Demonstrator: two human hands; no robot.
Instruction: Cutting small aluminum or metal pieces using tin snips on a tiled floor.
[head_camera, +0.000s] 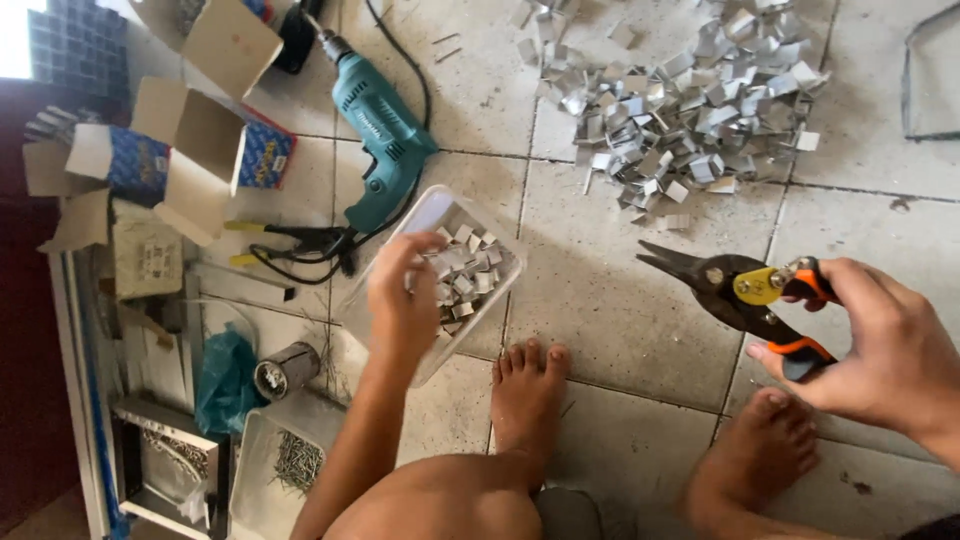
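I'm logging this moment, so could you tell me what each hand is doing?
Left hand: fingers closed, reaching into the clear container of metal pieces.
Right hand: shut on the snips.

Left fingertips (418, 262) buried in the tub (428, 215) — wire frame (928, 80) edge-cropped

Brightness: even, soft daylight over the pale floor tiles (620, 320).
Source: a blown-out white patch at the top left corner.
Shadows: faint and short, under the snips (745, 290) and the clear tub (430, 215).
Glare: light glints on the heap of metal clips (680, 110).
Dark zone: the left edge falls off into deep reddish shade.
Sharpness: the centre is fairly crisp; the left hand (400, 295) is slightly soft.
Distortion: tile lines bend near the edges.
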